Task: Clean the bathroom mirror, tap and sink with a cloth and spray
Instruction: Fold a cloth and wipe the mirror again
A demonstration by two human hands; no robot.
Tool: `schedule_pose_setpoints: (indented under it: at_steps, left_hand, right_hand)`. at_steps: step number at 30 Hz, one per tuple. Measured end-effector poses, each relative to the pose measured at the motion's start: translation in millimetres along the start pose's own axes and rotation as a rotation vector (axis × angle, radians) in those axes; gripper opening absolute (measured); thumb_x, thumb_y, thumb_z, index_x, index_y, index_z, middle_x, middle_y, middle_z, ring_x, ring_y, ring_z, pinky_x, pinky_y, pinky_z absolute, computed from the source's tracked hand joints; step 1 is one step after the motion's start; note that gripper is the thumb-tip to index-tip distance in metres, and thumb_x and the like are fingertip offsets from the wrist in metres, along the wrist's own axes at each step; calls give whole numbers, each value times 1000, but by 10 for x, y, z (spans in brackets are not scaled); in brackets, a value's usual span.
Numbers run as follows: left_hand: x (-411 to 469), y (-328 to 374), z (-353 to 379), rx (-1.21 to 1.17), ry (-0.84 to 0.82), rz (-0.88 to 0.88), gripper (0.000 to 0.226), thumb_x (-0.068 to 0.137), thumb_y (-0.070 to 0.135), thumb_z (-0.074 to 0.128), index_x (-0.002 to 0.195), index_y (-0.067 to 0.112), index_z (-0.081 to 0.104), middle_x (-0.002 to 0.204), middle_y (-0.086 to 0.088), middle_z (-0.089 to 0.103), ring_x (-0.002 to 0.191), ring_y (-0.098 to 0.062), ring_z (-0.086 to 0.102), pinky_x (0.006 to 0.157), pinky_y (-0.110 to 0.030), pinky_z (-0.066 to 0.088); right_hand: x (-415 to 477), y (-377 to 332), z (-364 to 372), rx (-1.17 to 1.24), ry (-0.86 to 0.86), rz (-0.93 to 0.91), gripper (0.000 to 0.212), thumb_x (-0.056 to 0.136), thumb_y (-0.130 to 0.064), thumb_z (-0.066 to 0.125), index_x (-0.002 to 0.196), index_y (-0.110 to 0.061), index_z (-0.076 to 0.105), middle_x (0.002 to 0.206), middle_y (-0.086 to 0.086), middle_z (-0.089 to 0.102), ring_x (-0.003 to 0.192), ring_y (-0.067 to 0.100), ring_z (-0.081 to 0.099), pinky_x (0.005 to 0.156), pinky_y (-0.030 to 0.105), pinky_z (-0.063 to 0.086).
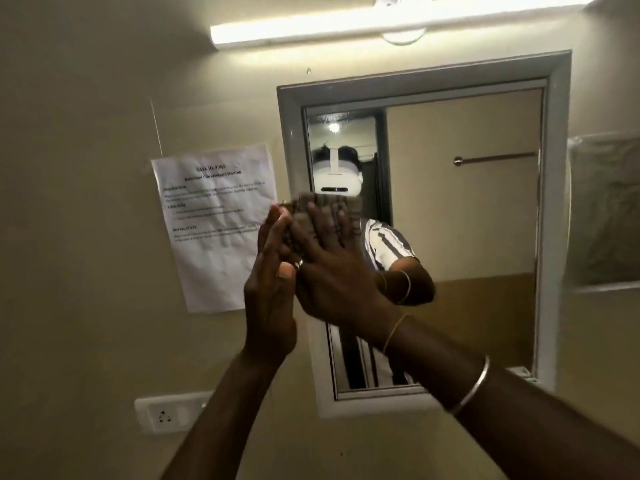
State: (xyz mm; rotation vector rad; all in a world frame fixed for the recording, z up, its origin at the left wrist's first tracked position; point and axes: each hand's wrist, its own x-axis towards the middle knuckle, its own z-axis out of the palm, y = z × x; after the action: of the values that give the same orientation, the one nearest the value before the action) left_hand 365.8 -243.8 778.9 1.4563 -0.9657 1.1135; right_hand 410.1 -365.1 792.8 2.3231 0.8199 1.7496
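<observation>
Right grip, fingers flat, presses cloth against mirror; left grip, fingers straight, abuts the cloth's left side. Remaining glass lies rightward; right grip nearer.

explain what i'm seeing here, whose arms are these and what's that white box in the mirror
There is only one picture, taken by a camera worn on a person's head, so the arms reaching in from below are the wearer's own. The left hand and right hand are bare. Between them they press a brownish cloth at the left edge of the mirror. The white box in the glass is the reflection of the headset that carries the camera. On the wall left of the mirror are a printed sheet and, lower down, a white socket. A tube light glows above. No sink, tap or spray shows in this view.
</observation>
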Motion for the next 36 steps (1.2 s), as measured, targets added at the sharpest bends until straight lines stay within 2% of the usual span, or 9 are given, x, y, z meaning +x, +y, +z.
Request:
schedule_pose_setpoints:
  at_steps: [5,11,15,17,20,23,28,31,36]
  left_hand:
    - [443,54,136,27,98,29,53,108,24,29,154,-2,35,166,-13,30,157,-24,23,127,-48,24]
    - [728,64,232,119,185,56,48,110,15,29,155,-2,33,165,-14,32,157,-20,24,125,-28,22]
    - [781,6,313,163,203,56,50,110,19,27,158,3,30,167,-8,30,157,-13,22,126,-27,21]
    - [785,-43,350,141,190,45,52,111,24,27,160,8,28,165,-14,32,156,-23,26,125,-34,28]
    - [786,-59,443,213,142,33,45,110,25,40,154,21,37,142,-37,49,130,-57,48,105,-63,47]
    - [796,-131,587,267,99,177,48,105,1,47,153,2,39,160,-23,38,147,-42,39,112,-62,43]
    - [946,-135,954,-101,82,-16,54,108,32,45,158,12,35,168,-3,28,154,-25,30,120,-60,33]
    - [952,-61,1233,-68,6,135,50,111,28,33,159,14,32,171,0,18,155,-34,27,111,-72,35]
    - [913,112,1656,-17,2,108,52,110,37,28,158,16,33,171,0,21,156,-27,25,118,-66,31]
  right_hand:
    - [706,329,-189,-68,86,18,63,100,-55,46,157,-31,39,171,7,17,157,43,6,122,65,10]
    - [1266,641,-381,-146,132,-8,53,100,-51,41,149,-33,51,170,6,24,157,41,13,123,63,8]
    - [1481,839,-510,-157,122,-41,52,104,-51,32,151,-36,48,169,4,26,157,38,16,123,64,9]
    - [1478,940,-559,-171,123,-72,52,104,-52,31,152,-38,46,168,3,29,156,37,19,123,63,10]
    - [1400,1112,-609,-163,162,-82,51,104,-52,34,151,-39,47,165,2,37,154,35,27,124,61,12]
    - [1265,1338,-669,-189,183,-34,51,103,-49,39,153,-39,44,162,3,40,151,35,32,124,61,16]
    - [950,1814,-818,-176,241,37,49,105,-44,40,154,-37,43,156,4,48,148,34,37,124,57,17]
    - [760,2130,-911,-165,252,81,48,104,-44,43,152,-34,47,154,5,51,146,34,39,124,56,18]
    - [433,2659,-1068,-177,268,115,50,101,-45,51,149,-29,50,152,5,53,144,32,42,121,57,23]
